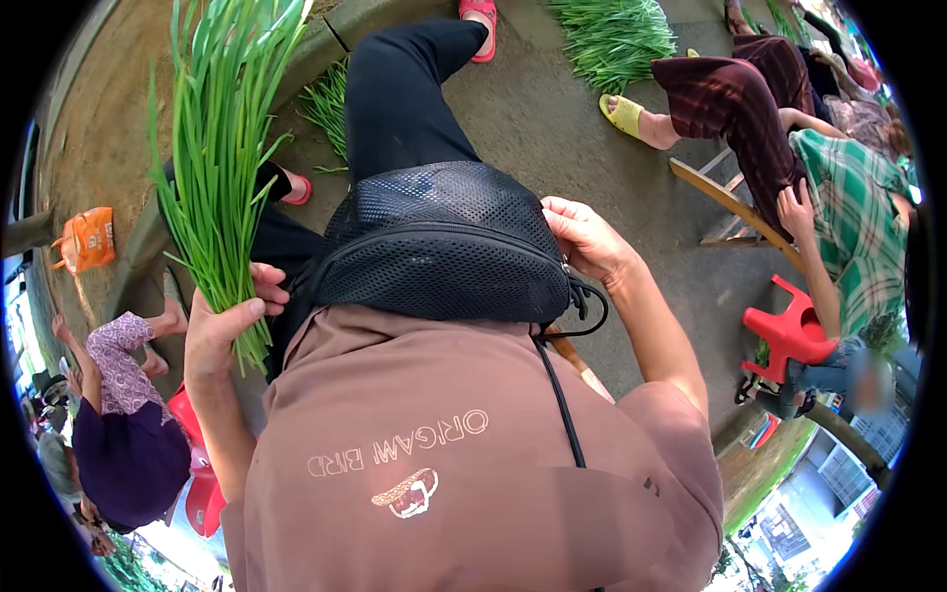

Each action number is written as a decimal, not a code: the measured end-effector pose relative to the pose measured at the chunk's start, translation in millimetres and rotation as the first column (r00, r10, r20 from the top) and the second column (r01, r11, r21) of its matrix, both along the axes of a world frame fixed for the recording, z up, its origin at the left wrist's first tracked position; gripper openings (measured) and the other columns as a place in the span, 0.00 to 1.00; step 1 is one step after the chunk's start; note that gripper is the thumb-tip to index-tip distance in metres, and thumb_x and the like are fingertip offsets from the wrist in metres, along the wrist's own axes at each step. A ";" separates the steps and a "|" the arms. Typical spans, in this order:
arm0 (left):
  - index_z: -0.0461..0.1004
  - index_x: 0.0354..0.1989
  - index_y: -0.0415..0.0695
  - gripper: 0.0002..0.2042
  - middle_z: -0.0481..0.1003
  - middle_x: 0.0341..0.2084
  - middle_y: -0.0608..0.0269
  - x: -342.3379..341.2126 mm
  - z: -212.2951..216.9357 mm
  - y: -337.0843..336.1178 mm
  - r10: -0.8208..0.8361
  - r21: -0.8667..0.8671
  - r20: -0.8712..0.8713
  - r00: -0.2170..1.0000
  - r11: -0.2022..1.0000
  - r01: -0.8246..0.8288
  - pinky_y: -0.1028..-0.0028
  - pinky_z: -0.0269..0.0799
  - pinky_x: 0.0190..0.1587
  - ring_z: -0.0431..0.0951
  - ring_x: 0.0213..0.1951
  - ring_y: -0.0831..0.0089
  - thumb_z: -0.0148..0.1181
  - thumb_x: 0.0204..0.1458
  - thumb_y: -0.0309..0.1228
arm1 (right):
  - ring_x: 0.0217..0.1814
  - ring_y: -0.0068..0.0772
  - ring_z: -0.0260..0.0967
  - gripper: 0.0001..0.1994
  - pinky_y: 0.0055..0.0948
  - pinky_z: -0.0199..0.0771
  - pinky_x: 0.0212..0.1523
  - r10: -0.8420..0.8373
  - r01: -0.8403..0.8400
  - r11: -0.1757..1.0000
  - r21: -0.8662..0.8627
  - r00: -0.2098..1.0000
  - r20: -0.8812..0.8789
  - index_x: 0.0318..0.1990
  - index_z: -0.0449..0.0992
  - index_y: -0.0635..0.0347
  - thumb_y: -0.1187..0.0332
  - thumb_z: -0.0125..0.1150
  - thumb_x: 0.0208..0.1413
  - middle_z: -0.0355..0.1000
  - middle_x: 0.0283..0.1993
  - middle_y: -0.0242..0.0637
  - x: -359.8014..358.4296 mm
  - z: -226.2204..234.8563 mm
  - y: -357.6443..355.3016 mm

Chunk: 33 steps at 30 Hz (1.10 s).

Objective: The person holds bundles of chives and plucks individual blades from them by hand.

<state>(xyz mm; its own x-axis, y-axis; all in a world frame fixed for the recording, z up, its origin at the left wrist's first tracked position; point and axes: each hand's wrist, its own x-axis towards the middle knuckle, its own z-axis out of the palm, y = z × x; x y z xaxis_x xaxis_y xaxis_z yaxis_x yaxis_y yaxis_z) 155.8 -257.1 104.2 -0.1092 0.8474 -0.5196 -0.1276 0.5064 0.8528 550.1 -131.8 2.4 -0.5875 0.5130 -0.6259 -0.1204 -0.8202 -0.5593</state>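
A long bunch of garlic chives (219,148) stands up from my left hand (235,318), which is wrapped round its cut lower ends, the thumb across the front. The leaves fan out toward the top left. Across my lap lies a black mesh waist bag (444,252) with a curved zip along its front. My right hand (587,240) is at the bag's right end, fingers bent and closed against its edge. What those fingertips pinch, if anything, is hidden. A black cord loop (592,308) hangs just below that hand.
More chives lie in a pile (617,39) on the ground ahead and in a smaller heap (326,109) beside my leg. At right a person in a green checked shirt (853,217) sits near a red stool (789,326). Another person sits at left, below an orange bag (87,239).
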 end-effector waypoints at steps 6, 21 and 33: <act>0.69 0.40 0.35 0.18 0.73 0.34 0.55 -1.4 1.0 -3.2 0.040 0.125 -0.035 0.999 0.992 -0.036 0.74 0.71 0.34 0.74 0.30 0.72 0.62 0.38 0.26 | 0.30 0.14 0.67 0.08 0.16 0.69 0.30 0.019 -0.018 1.000 0.026 0.998 -0.062 0.37 0.71 0.58 0.63 0.55 0.58 0.71 0.31 0.25 0.4 -5.2 -3.0; 0.61 0.46 0.39 0.21 0.65 0.30 0.61 4.3 44.5 -5.9 0.210 0.461 0.103 0.972 0.856 -0.234 0.76 0.64 0.34 0.66 0.29 0.75 0.57 0.42 0.20 | 0.37 0.16 0.69 0.12 0.18 0.67 0.38 -0.255 0.092 0.851 0.517 0.933 0.253 0.44 0.73 0.56 0.60 0.53 0.59 0.72 0.38 0.26 28.1 32.5 51.1; 0.61 0.45 0.40 0.19 0.64 0.30 0.62 7.4 38.1 -19.8 0.189 0.477 0.111 0.976 0.851 -0.220 0.77 0.63 0.33 0.64 0.28 0.77 0.58 0.43 0.21 | 0.49 0.23 0.65 0.25 0.27 0.66 0.50 0.046 -0.148 0.928 0.341 0.956 0.288 0.54 0.67 0.59 0.49 0.47 0.59 0.68 0.49 0.33 -21.2 8.1 24.7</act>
<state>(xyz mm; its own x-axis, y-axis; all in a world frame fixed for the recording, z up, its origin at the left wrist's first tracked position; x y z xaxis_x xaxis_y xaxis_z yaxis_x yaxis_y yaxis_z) 163.2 -276.9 142.3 -0.2904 0.9550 -0.0612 -0.2395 -0.0106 0.9708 528.8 -107.2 10.4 -0.4802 0.6800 -0.5542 0.1471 -0.5604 -0.8151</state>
